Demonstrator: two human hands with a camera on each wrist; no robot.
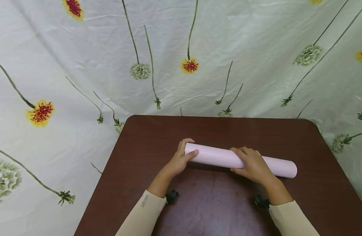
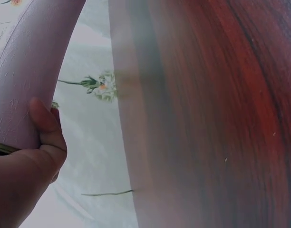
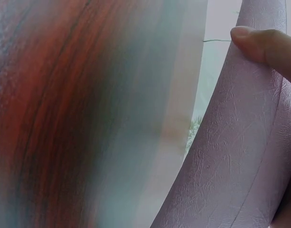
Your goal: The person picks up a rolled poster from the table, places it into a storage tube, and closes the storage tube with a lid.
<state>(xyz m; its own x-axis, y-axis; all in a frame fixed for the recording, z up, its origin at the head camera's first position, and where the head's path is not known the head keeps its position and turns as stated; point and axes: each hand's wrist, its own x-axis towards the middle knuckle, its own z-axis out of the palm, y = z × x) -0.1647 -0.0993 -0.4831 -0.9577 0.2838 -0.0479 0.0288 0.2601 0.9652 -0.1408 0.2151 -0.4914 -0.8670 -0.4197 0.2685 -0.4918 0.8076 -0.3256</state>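
Observation:
A long pale pink roll (image 1: 214, 156) with a textured surface is held above the brown table, its right end slightly lower in the head view. My left hand (image 1: 180, 159) grips its left end, the thumb on the near side and the fingers behind. Right of the roll's middle, my right hand (image 1: 253, 165) holds it from above. In the left wrist view the thumb of the left hand (image 2: 38, 152) presses on the roll (image 2: 22, 85) beside its dark-edged end. The right wrist view shows the right thumb (image 3: 259, 45) lying across the roll (image 3: 231, 142).
The dark brown wooden table (image 1: 157, 131) has rounded far corners. Behind it and to the sides hangs a white cloth (image 1: 169, 39) printed with flowers and dandelions. Dark wrist devices (image 1: 171, 197) sit by both cream sleeves (image 1: 145, 213).

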